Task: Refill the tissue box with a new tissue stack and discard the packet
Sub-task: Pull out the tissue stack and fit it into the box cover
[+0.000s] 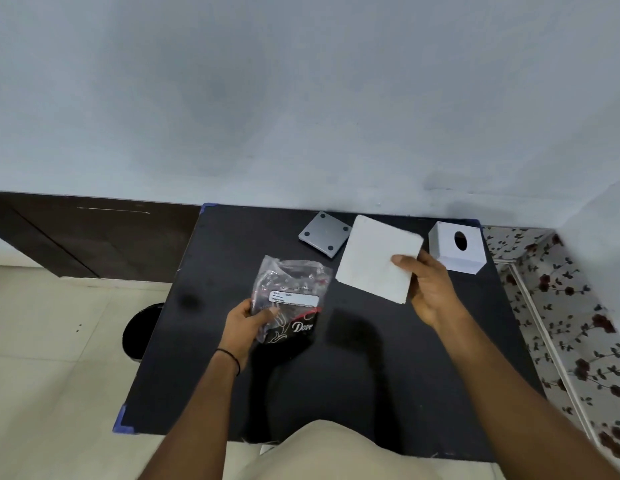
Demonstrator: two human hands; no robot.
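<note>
Right hand [428,289] pinching a square white tissue stack [376,259] by its near corner, lifted clear of the black table [204,341], likely bound for the white tissue box [455,247] at the far right corner. Left hand [249,323] clutching the emptied, crumpled clear packet [289,292], presumably for discarding.

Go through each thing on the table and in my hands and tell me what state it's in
Tissue stack: out of packet, held by right hand.
Packet: empty, held by left hand.
Tissue box: on table, base off.
Base plate: detached, feet up.
</note>
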